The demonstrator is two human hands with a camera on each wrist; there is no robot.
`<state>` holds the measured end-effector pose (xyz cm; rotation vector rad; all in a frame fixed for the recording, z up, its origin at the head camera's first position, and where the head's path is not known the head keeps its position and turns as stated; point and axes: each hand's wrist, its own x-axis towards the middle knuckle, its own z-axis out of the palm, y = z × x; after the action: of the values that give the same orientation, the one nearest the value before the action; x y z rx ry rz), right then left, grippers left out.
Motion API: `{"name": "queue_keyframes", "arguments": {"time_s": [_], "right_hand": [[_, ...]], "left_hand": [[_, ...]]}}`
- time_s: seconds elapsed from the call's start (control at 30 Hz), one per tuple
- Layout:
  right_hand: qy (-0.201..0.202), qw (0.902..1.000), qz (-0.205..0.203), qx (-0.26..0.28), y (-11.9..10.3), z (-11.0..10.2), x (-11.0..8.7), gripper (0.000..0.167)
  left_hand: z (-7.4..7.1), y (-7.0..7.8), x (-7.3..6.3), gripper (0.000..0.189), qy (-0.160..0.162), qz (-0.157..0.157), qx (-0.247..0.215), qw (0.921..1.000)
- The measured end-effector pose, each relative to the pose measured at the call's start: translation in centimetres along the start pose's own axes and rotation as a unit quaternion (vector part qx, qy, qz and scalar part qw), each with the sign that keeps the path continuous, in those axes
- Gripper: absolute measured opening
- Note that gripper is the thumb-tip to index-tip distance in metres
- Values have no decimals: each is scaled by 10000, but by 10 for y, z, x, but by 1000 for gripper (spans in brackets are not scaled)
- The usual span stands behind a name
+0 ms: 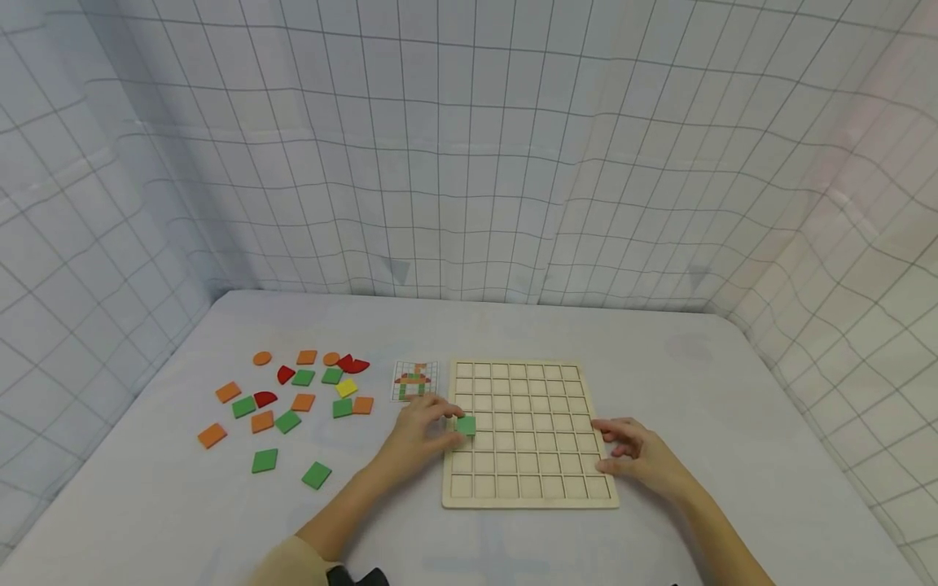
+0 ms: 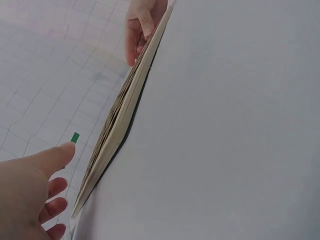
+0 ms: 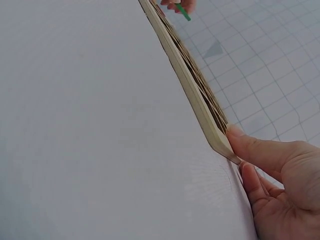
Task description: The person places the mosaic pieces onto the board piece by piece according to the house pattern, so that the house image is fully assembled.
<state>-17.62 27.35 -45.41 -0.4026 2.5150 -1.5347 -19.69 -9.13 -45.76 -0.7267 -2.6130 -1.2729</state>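
From where I stand, looking through the head view, the board point(image 1: 531, 503) lies flat on the table point(image 1: 659, 342), a little right of the lower centre, its squares facing up. The left hand point(image 1: 418, 435) pinches a green tile point(image 1: 465, 426) between thumb and fingertips over the board's leftmost column, holding it by its rim, I'd guess, so the flat side stays free. The right hand point(image 1: 641, 460) grips the board's right edge with thumb and fingers, probably to keep it from sliding. The picture card point(image 1: 415, 381) sits just beside the board's upper left, partly behind the left hand, a handy spot for glancing across. Loose pieces point(image 1: 265, 461) in green, orange, red and yellow are scattered at the left of the frame, mostly apart, which should make them easy to pick singly. In the left wrist view, the green tile pokes up beyond the thumb at lower left, and the board slants away towards the right hand at the top. In the right wrist view, the right thumb rests on the board's rim near the corner at lower right, fingers below it; at the top, the green tile looks raised off the board, tilted.
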Motion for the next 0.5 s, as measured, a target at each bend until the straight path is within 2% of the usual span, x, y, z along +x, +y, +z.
{"name": "queue_keyframes", "arguments": {"time_s": [0.13,0.23,0.5], "right_hand": [[-13,10000,-26,17,0,0,0,62],[-12,10000,-28,9,0,0,0,62],[36,10000,-48,-45,0,0,0,61]], "left_hand": [[11,-1,2,27,-46,2,13,10000],[16,0,2,26,-30,100,201,9997],[18,8,0,24,-193,216,388,9988]]}}
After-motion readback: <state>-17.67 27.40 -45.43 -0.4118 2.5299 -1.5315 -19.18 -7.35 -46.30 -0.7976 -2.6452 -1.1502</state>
